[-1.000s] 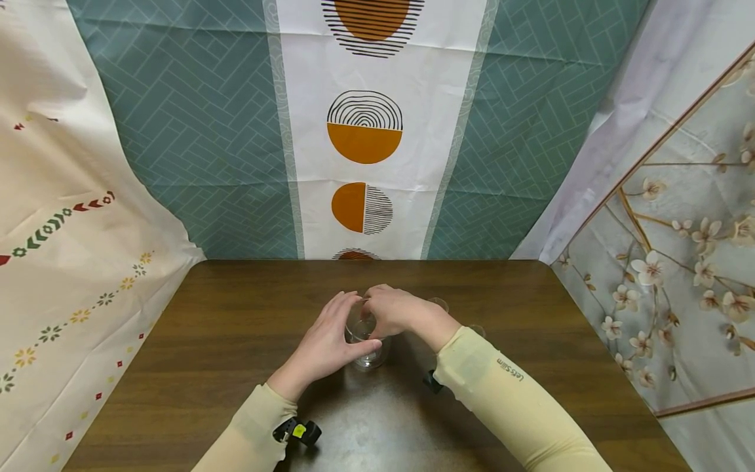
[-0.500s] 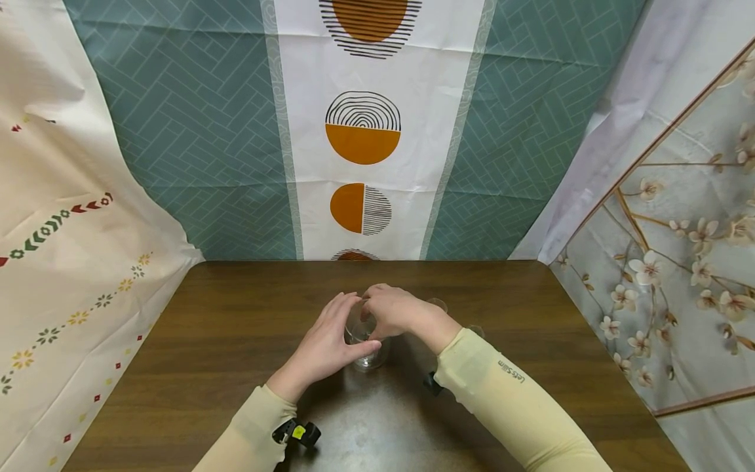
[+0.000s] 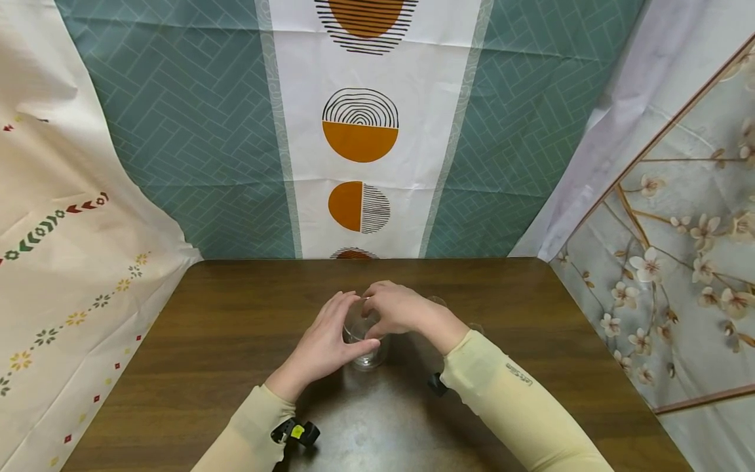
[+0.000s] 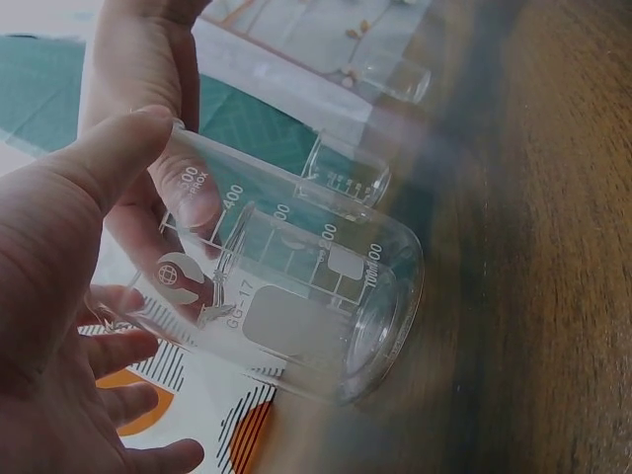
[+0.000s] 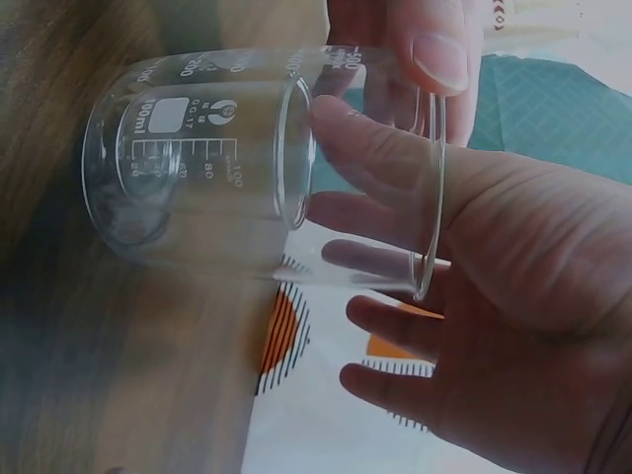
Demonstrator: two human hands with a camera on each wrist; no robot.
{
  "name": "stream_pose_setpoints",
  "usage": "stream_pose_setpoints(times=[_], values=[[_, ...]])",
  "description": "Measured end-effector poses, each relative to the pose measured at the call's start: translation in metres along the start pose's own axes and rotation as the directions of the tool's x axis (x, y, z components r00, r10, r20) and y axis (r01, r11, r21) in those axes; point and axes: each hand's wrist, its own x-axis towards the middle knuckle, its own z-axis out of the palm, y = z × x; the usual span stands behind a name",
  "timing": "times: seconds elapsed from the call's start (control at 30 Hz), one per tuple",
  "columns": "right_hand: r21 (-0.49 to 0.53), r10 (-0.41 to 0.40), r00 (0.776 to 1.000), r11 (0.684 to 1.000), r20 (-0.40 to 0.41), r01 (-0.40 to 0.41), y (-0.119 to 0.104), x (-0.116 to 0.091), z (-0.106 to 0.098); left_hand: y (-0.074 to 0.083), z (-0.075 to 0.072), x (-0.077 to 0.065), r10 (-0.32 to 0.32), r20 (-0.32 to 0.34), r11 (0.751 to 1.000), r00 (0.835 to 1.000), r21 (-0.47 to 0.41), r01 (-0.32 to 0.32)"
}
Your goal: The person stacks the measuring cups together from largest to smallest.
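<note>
A large clear glass beaker [image 3: 367, 359] with white graduations stands upright on the table, mid-way between both hands. Inside it sits a small 100 ml beaker [image 5: 188, 148], down near the large one's base. My left hand [image 3: 323, 342] holds the large beaker near its rim, thumb on the near side and fingers on the far side. From above, my right hand [image 3: 394, 311] reaches in through the mouth. Its thumb and fingers are at the small beaker's rim, pinching it. In the head view the right hand hides part of the mouth and the small beaker is hard to make out.
Two more small glass beakers stand to the right, one [image 4: 346, 176] near the large beaker and another [image 4: 398, 79] farther off. They are partly behind the right forearm in the head view. A brown wooden table [image 3: 224, 367] lies beneath, with patterned cloths [image 3: 224, 131] behind it.
The head view has shifted slightly. The right forearm has moved a little to the right; both hands stay in nearly the same pose at the beakers.
</note>
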Motion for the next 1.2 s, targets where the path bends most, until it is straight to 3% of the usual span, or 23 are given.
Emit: stream_pose_setpoints(times=[0.37, 1.2], values=[[0.087, -0.048, 0.991, 0.994, -0.128, 0.059, 0.008, -0.014, -0.001, -0.003, -0.001, 0.000, 0.002, -0.002, 1.000, 1.000, -0.014, -0.002], [0.204, -0.034, 0.962, 0.975, -0.271, 0.091, 0.025, -0.048, 0.006, 0.001, 0.001, 0.000, -0.009, 0.003, 1.000, 1.000, -0.006, 0.009]])
